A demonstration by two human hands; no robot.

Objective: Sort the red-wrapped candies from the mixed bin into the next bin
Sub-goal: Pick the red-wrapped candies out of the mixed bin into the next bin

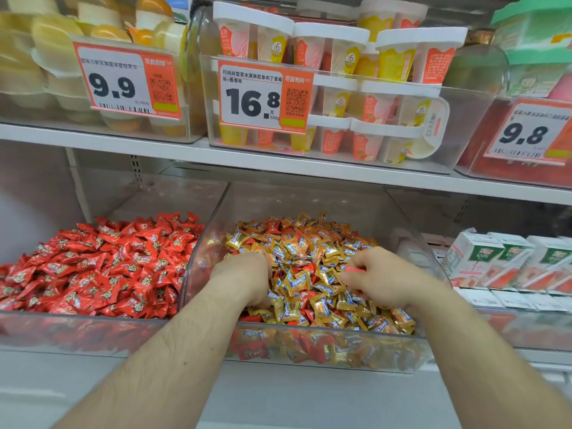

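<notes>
The mixed bin [325, 331], a clear plastic tub in the middle of the lower shelf, is heaped with gold-wrapped candies [309, 252] and a few red-wrapped ones. To its left, the neighbouring clear bin [77, 323] is full of red-wrapped candies [102, 264]. Both my hands are down in the mixed bin. My left hand [244, 277] has its fingers curled down into the candies at the bin's left side; what they hold is hidden. My right hand [376, 278] pinches a red-wrapped candy [356, 269] between thumb and fingers.
A white shelf board [278, 162] runs just above the bins, carrying clear tubs of dessert cups [334, 72] with orange price tags. Small white and green cartons [501, 261] stand to the right of the mixed bin. Jelly cups fill the upper left tub.
</notes>
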